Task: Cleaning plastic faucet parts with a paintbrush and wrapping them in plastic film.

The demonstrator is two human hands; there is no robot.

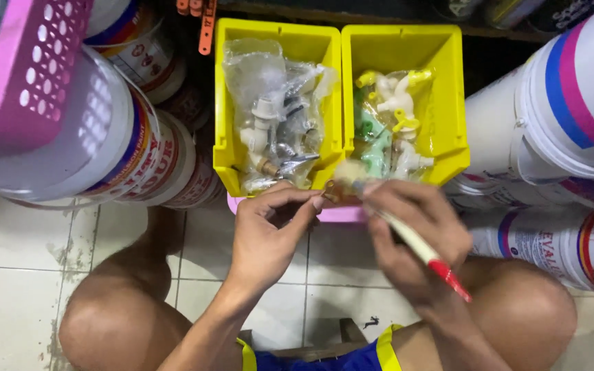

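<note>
1. White tiled floor [15, 275], glossy, grimy grout. I sit over it, bare knees spread left and right.
2. Big white plastic paint buckets [572, 89] stacked on their sides at my right, coloured bands and labels. More buckets [152, 158] stacked at my left, round, smooth.
3. Pink plastic basket [25, 75] with a grid of holes, top left, lying over the left buckets.
4. Two yellow plastic bins side by side straight ahead, hard, boxy, open-fronted. Left bin [232, 144] holds a crinkled clear bag of metal and white fittings [276, 130]. Right bin [448, 96] holds a clear bag of white, yellow and green plastic taps [390, 124]. Both bins rest on a pink edge [342, 214], mostly hidden by my hands.
5. Buckets hem the bins in on both sides; the bag mouths spill over the bin fronts right above my fingers.
6. My left hand [266, 237]: fingers curled in narrow, thumb and forefinger tips pinched on a small brownish fitting [331, 192].
7. My right hand [417, 233]: fingers closed around a white pen with a red cap [424, 254], slim and smooth, which runs diagonally across my palm, cap end toward my right knee. My fingertips also meet the fitting.
8. The fitting sits between both hands' fingertips, just in front of the seam between the two bins, touching both. Blurred; can't tell its exact shape.
</note>
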